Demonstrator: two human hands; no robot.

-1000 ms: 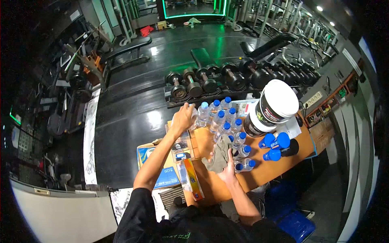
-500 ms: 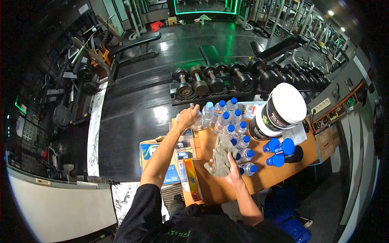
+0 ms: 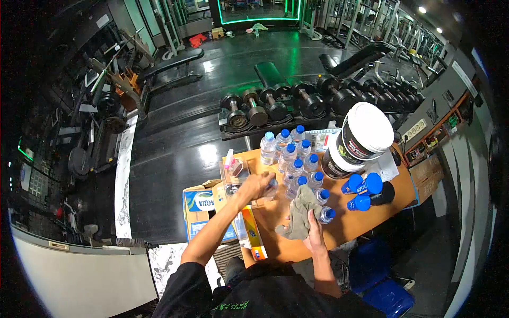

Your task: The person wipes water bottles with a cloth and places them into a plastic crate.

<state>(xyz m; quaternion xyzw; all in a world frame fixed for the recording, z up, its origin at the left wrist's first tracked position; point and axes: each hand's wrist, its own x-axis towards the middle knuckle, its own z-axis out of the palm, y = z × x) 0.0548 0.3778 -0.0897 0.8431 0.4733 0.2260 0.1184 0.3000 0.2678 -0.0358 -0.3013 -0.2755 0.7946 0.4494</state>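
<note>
My left hand [image 3: 255,186] is closed around a clear water bottle [image 3: 271,189], which is mostly hidden behind the fingers and slightly blurred. A crumpled grey-green cloth [image 3: 298,214] is gripped in my right hand [image 3: 315,233], over the front part of the table. Just beyond and to the right of the cloth stand several water bottles [image 3: 288,155] with blue caps, grouped upright. The cloth covers part of the nearest ones. One bottle with a lighter blue cap [image 3: 269,144] stands at the far left of the group.
The wooden table [image 3: 350,222] also carries white tubs [image 3: 368,130], blue-lidded containers [image 3: 366,185], a yellow-orange box [image 3: 253,233] and a pink-topped bottle [image 3: 229,160]. An Aqua carton [image 3: 199,202] is left of it. A dumbbell rack [image 3: 275,119] stands beyond; a blue chair [image 3: 384,297] is at right.
My left hand has come back toward me and slightly right with the bottle, uncovering the pink-topped bottle. My right hand and the cloth have shifted a little right. The view has tilted slightly.
</note>
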